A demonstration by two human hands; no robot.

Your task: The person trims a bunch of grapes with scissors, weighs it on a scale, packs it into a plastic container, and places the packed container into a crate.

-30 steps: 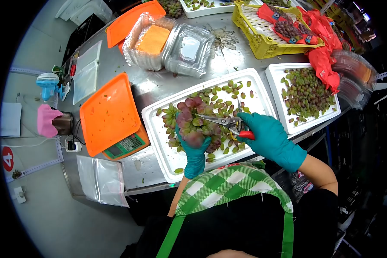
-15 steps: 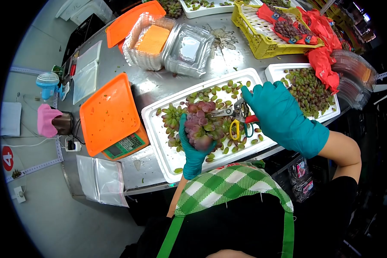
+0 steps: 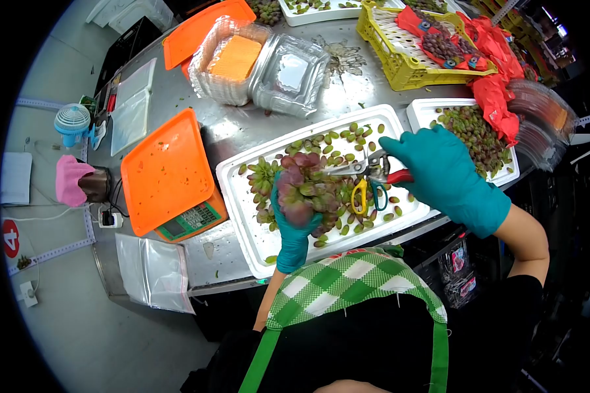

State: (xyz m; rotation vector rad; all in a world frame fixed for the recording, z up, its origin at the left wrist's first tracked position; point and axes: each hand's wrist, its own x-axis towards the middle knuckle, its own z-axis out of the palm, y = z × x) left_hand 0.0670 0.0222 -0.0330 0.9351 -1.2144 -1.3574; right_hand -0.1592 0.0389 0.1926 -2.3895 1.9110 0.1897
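Observation:
My left hand (image 3: 294,239), in a teal glove, is wrapped round the underside of a bunch of reddish-purple and green grapes (image 3: 301,187). The bunch is held over a white tray (image 3: 246,239) with loose green grapes in it. My right hand (image 3: 442,173), gloved too, grips pruning shears with a red handle (image 3: 398,177); their metal blades point left at the bunch's right side. Whether the blade tips touch a stem cannot be made out. Just below the shears is a pair of scissors with yellow and teal handles (image 3: 359,196), its blades hidden among the grapes.
To the left stands a scale with an orange platter (image 3: 160,170). Clear plastic boxes (image 3: 288,75) lie behind the tray. A yellow crate (image 3: 406,75) and a second white tray of grapes (image 3: 423,118) are at the right. Plastic bags (image 3: 151,272) overhang the front edge.
My right hand has shifted slightly to the right with the shears, whose handles look wider apart. The bunch has turned a little in my left hand.

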